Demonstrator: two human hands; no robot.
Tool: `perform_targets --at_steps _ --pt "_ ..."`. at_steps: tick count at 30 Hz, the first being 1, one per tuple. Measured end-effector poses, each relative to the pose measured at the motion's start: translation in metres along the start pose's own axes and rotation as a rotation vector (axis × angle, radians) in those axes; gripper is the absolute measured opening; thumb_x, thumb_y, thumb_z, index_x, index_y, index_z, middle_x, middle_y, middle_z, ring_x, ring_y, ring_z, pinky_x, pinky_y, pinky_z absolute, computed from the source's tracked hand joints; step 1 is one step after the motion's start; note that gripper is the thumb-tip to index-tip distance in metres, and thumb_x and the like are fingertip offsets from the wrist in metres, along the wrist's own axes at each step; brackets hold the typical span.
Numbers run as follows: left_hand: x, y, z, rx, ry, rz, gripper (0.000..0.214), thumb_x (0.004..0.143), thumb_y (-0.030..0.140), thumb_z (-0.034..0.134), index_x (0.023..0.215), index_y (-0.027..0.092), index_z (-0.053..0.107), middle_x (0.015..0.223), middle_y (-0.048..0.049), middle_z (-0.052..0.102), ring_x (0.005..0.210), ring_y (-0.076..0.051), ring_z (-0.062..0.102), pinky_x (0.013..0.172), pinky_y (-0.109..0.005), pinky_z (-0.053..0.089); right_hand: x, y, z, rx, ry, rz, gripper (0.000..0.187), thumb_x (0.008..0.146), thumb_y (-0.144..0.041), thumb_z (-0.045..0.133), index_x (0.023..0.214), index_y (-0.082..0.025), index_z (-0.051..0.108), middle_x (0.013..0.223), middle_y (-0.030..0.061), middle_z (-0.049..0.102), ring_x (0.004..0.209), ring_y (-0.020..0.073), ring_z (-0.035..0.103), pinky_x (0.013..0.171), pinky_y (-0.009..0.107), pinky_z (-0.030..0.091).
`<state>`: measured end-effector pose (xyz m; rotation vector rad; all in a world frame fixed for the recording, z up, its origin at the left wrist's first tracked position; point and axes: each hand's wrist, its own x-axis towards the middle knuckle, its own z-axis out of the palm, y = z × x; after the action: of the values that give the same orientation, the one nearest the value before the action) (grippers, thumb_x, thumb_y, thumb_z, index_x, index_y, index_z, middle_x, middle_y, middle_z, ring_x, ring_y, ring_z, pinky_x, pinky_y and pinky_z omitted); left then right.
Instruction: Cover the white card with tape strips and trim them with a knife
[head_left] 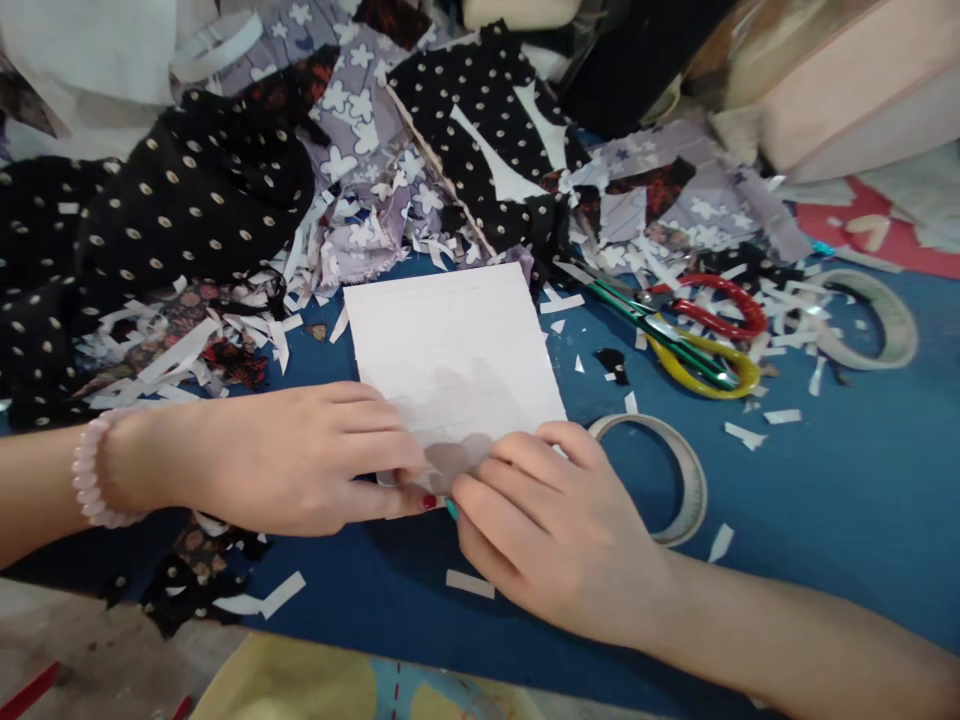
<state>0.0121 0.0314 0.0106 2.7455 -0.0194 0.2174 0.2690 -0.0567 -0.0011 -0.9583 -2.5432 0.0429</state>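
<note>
A white square sheet (450,345) with faint horizontal lines lies on the blue table surface (840,480). My left hand (300,455), with a pink bead bracelet at the wrist, lies on the sheet's near left corner, thumb and fingers pinched together at its near edge. My right hand (547,520) is curled closed at the same edge, fingertips pressed down beside the left thumb. A small teal tip (452,510) shows under its fingers; I cannot make out what it belongs to.
A tape roll (694,480) lies right of my right hand. Red- and yellow-handled scissors (690,335) lie beyond it, another tape ring (896,320) at far right. Black dotted fabric (187,200), purple floral fabric (360,150) and white paper scraps crowd the back and left.
</note>
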Motion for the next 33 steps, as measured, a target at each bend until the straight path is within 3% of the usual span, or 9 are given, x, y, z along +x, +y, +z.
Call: perform_targets --at_steps 4,12,21,26,33 --pt "-0.002 0.0 -0.001 0.014 -0.025 0.001 0.031 0.097 0.01 0.057 0.123 0.02 0.07 0.113 -0.0093 0.074 0.104 -0.025 0.068 0.104 -0.042 0.052 0.002 0.003 -0.004 -0.095 0.006 -0.041 0.025 0.095 -0.011 0.057 0.075 -0.016 0.07 0.064 0.0025 0.059 0.07 0.0197 0.049 0.064 0.036 0.035" --pt "-0.004 0.001 -0.005 0.017 -0.036 0.015 0.038 0.095 0.007 0.057 0.129 0.019 0.067 0.112 -0.0116 0.073 0.099 -0.025 0.067 0.1 -0.04 0.052 0.0 0.002 -0.003 -0.178 0.035 -0.05 0.027 0.094 -0.01 0.051 0.074 -0.017 0.068 0.059 0.0013 0.053 0.06 0.0187 0.043 0.055 0.034 0.029" --pt "-0.005 0.005 -0.011 0.014 -0.006 -0.003 0.041 0.091 0.005 0.063 0.128 0.022 0.067 0.115 -0.0109 0.071 0.1 -0.025 0.068 0.098 -0.038 0.054 -0.001 0.017 -0.009 -0.226 0.001 0.123 0.02 0.083 -0.007 0.051 0.069 -0.021 0.057 0.056 -0.0015 0.053 0.054 0.0157 0.044 0.06 0.03 0.026" --pt "-0.006 0.006 -0.009 0.005 0.004 -0.009 0.036 0.095 0.005 0.057 0.126 0.021 0.068 0.112 -0.0111 0.072 0.098 -0.024 0.066 0.096 -0.038 0.053 -0.002 0.021 -0.011 -0.326 -0.027 0.145 0.017 0.079 -0.009 0.059 0.068 -0.021 0.058 0.054 -0.0004 0.056 0.061 0.0179 0.052 0.063 0.032 0.027" --pt "-0.006 0.005 -0.009 -0.025 0.032 0.002 0.034 0.097 0.007 0.055 0.126 0.019 0.07 0.111 -0.0128 0.072 0.098 -0.025 0.066 0.095 -0.039 0.053 -0.004 0.031 -0.014 -0.468 -0.016 0.191 0.018 0.079 -0.009 0.06 0.066 -0.02 0.061 0.051 0.001 0.057 0.059 0.019 0.052 0.061 0.033 0.025"
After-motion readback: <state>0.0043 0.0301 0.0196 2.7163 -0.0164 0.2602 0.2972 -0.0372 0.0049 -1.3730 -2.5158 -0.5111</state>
